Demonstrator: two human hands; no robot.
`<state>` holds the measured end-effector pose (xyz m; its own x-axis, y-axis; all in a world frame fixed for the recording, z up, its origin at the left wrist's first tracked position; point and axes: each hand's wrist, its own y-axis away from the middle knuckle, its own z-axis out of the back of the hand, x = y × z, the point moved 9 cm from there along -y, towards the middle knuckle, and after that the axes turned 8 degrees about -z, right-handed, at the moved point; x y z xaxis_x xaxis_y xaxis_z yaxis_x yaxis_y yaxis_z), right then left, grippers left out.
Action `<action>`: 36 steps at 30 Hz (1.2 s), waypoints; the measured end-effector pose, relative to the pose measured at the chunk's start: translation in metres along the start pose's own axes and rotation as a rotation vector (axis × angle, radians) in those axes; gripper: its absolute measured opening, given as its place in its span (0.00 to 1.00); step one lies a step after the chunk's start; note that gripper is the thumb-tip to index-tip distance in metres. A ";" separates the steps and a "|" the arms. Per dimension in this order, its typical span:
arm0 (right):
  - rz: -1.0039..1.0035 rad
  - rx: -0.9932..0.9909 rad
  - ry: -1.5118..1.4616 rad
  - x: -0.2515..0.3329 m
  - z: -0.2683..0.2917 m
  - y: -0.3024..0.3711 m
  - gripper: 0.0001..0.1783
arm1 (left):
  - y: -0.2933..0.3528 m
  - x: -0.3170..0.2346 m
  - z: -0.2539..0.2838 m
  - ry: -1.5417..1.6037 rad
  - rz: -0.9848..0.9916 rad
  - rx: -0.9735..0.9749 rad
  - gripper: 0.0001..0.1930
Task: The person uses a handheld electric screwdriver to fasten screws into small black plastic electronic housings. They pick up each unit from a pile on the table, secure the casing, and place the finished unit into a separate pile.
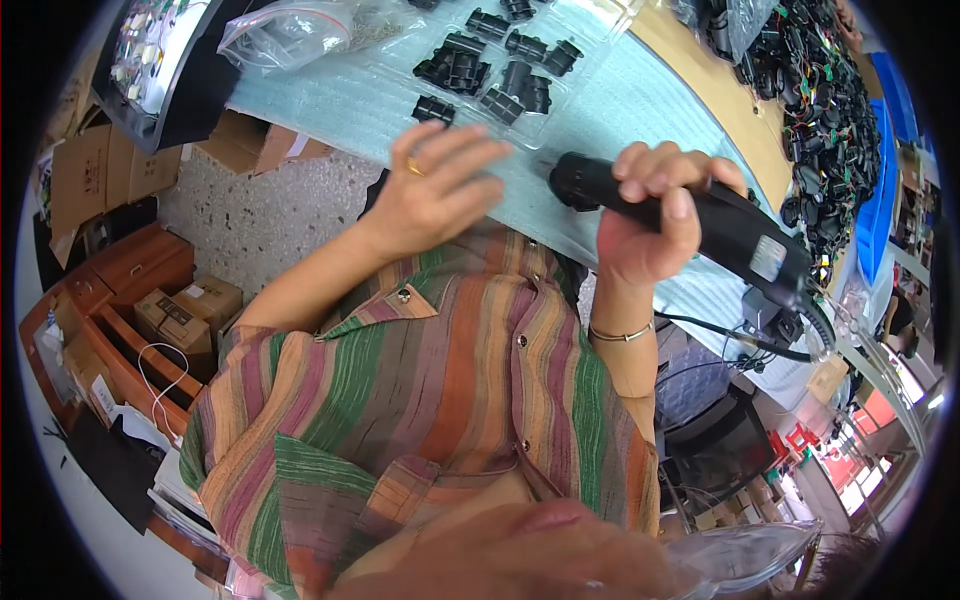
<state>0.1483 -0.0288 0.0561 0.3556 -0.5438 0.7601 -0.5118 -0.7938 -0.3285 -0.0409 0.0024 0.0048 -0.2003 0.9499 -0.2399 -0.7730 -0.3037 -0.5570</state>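
My right hand [655, 210] is wrapped round a black electric screwdriver [735, 235], which lies slanted with its tip toward the left. A cable runs from its back end. My left hand [440, 190], wearing a ring, hovers at the front edge of the table with fingers stretched and apart; I see nothing held in it. Just beyond its fingertips a black plastic housing [433, 110] rests at the near side of a clear plastic tray [560, 95]. Several similar black housings [515, 80] lie further inside that tray. What lies under the screwdriver's front end is too dark to tell.
A pale blue mat [660, 95] covers the table. To the right is a big heap of black parts with wires [825, 150] beside a blue bin [875, 210]. A clear bag of small parts [300, 35] lies at the far left. Cardboard boxes [175, 325] stand lower left.
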 end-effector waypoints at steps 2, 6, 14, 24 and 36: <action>-0.038 0.032 0.001 -0.014 -0.010 0.003 0.25 | 0.004 0.018 0.012 -0.032 0.148 -0.024 0.09; -0.069 0.072 0.024 -0.028 -0.018 0.008 0.24 | 0.008 0.038 0.015 -0.045 0.257 -0.057 0.06; -0.009 0.038 0.071 -0.040 -0.022 0.005 0.24 | 0.003 0.037 0.010 -0.007 0.308 -0.024 0.13; -0.007 0.054 -0.041 -0.018 -0.021 0.003 0.23 | -0.018 0.037 0.003 0.125 0.325 -0.071 0.15; 0.093 0.043 -0.058 0.020 0.003 0.000 0.23 | -0.041 0.028 -0.007 0.161 0.254 -0.041 0.06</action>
<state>0.1575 -0.0405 0.0698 0.3532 -0.6293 0.6923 -0.5114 -0.7495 -0.4204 -0.0109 0.0407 0.0152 -0.2838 0.8201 -0.4969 -0.6846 -0.5361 -0.4938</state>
